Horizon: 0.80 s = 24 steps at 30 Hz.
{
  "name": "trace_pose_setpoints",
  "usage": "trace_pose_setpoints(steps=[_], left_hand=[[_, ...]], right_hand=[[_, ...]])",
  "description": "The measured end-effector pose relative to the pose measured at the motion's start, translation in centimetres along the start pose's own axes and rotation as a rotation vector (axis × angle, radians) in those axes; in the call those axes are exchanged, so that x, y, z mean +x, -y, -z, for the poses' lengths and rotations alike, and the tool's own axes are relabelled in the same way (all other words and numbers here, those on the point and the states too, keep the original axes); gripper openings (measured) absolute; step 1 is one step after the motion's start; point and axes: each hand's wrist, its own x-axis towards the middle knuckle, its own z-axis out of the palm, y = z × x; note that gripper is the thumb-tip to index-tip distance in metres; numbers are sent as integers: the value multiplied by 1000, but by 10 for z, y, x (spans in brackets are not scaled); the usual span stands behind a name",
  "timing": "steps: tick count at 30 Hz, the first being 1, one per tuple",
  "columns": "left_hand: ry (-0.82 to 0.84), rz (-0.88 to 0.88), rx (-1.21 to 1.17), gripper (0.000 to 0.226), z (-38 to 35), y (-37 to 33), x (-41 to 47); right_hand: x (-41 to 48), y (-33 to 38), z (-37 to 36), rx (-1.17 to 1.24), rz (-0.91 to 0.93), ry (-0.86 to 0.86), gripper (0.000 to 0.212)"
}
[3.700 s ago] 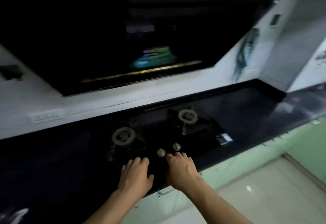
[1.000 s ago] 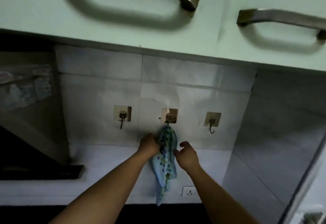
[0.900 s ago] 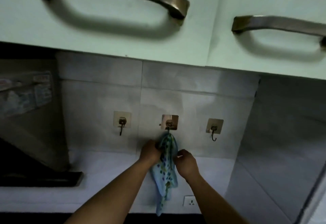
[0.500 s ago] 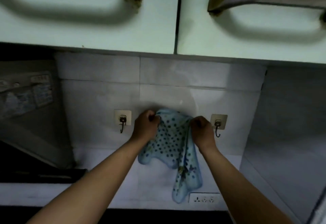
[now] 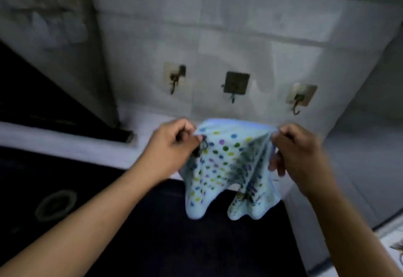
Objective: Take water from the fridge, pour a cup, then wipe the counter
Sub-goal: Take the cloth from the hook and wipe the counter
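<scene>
The left hand (image 5: 172, 146) is closed tight on the top left corner of the cloth (image 5: 226, 167). The right hand (image 5: 298, 152) is closed tight on the top right corner. The blue spotty cloth hangs down between the 2 hands, up in the air. Under the hands is the dark counter (image 5: 174, 233). Above the hands, 3 hooks (image 5: 234, 87) stick on the wall (image 5: 239, 26). A burner (image 5: 55, 204) sits down low, past the left hand.

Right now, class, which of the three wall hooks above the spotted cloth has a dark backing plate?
The middle wall hook: its square plate is dark, while the left hook and right hook sit on pale, see-through plates.
</scene>
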Motion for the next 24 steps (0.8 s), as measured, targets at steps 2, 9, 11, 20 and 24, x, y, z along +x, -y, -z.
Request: trace_pose_setpoints(steps=[2, 9, 11, 20, 24], left_hand=[[44, 123, 10, 19, -13, 31, -64], [120, 815, 143, 6, -69, 146, -252], [213, 945, 232, 32, -75, 178, -280], [671, 600, 744, 68, -116, 230, -360], [711, 606, 716, 74, -125, 238, -355]], right_hand=[[-42, -36, -9, 106, -147, 59, 25], [-158, -207, -85, 13, -676, 308, 13], [-180, -256, -108, -209, -750, 542, 48], [-287, -320, -150, -890, -125, 838, 74], [-286, -335, -170, -987, -107, 791, 74]])
